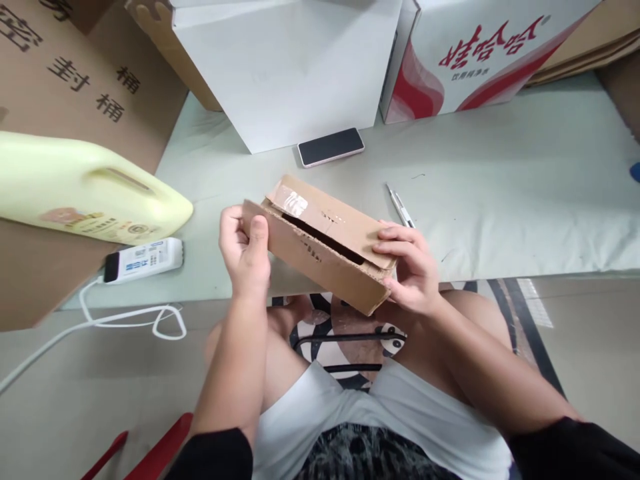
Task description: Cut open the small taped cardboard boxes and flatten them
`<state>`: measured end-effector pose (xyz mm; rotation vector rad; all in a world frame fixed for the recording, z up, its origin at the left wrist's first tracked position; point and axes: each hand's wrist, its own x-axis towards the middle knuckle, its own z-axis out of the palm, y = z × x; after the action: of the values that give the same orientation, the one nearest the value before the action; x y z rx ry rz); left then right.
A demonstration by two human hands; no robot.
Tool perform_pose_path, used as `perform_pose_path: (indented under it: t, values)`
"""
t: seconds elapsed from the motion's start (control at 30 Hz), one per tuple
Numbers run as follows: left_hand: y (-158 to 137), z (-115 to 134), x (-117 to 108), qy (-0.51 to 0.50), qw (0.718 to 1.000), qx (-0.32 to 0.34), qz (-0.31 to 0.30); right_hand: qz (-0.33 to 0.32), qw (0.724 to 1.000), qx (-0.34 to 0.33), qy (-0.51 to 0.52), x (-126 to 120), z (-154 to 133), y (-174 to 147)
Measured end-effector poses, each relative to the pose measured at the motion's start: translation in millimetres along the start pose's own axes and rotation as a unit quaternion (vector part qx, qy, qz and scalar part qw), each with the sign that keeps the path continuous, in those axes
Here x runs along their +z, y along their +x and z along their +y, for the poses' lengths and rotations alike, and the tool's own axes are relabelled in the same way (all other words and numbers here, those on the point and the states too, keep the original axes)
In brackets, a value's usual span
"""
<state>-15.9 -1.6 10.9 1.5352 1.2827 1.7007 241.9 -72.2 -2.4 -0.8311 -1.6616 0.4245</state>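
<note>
Between my two hands is a small brown cardboard box (320,260), tilted, with its two long flaps partly raised and a dark gap between them. A strip of clear tape clings to the far flap near its left end. My left hand (247,250) grips the left end, its thumb on the near flap. At the right end, my right hand (413,267) holds the box, fingers on the far flap and thumb on the near edge. A slim silver pen-like tool (400,205) lies on the table just beyond my right hand.
On the pale green tabletop (525,193) lie a phone (331,147) and a white power strip (145,261) with its cable. A yellow jug (90,190) is at left. Large cartons, including a white box (290,73) and a red-and-white box (465,63), line the back.
</note>
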Motion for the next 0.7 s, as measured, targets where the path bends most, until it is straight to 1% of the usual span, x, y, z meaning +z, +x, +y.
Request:
perform_pose_path:
  t: [0.1,0.2,0.27,0.4,0.53,0.6,0.63,0.7]
  values:
    - [2,-2,-3,0.054,0.998,0.043,-0.01,-0.002,1.0,0.007,0.005,1,0,-1]
    - [5,0,-6,0.135,0.986,0.083,-0.047,-0.003,0.999,0.025,0.03,2,-2,-3]
    - [5,1,-8,0.169,0.978,0.1,-0.068,-0.001,0.999,0.032,0.037,2,-3,-3]
    - [5,0,-11,0.146,0.977,0.117,-0.098,0.006,0.999,0.026,0.021,1,-3,-1]
    - [5,1,-13,0.181,0.968,0.124,-0.118,0.001,0.999,0.027,0.016,0,-2,0]
    - [6,2,-14,0.187,0.969,0.115,-0.115,0.001,0.999,0.048,0.017,-1,1,-1]
    - [7,2,-15,0.184,0.971,0.109,-0.11,0.008,0.997,0.069,0.027,-1,4,-2]
    - [10,0,-18,0.175,0.976,0.097,-0.089,0.027,0.988,0.137,0.064,0,11,-5]
